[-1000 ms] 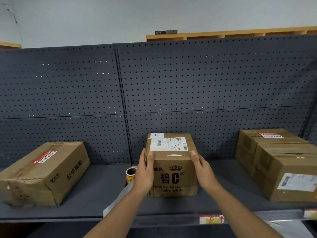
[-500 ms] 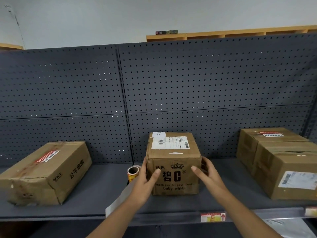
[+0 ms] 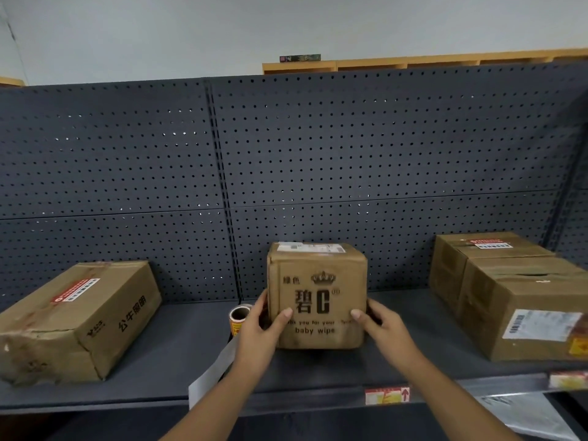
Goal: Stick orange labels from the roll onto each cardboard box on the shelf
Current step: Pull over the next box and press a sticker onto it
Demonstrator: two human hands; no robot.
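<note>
A small "baby wipe" cardboard box [image 3: 318,300] is held between both hands, its bottom edge a little above the dark shelf [image 3: 159,361]. My left hand [image 3: 261,332] grips its left side, thumb on the front face. My right hand [image 3: 381,326] grips its right side, thumb on the front as well. The roll of orange labels [image 3: 237,319] stands on the shelf just left of the box, with a strip of grey backing paper [image 3: 213,374] trailing over the shelf edge.
A long flat cardboard box [image 3: 76,319] with a red-and-white label lies at the left. Two cardboard boxes [image 3: 525,297] stand at the right, the rear one with a red-and-white label on top. A dark pegboard [image 3: 286,170] backs the shelf. An orange sticker [image 3: 386,395] marks the shelf's front edge.
Both hands slid from the box's upper edges down to its lower sides and tipped it up, so its front face now shows fully and the top label looks foreshortened.
</note>
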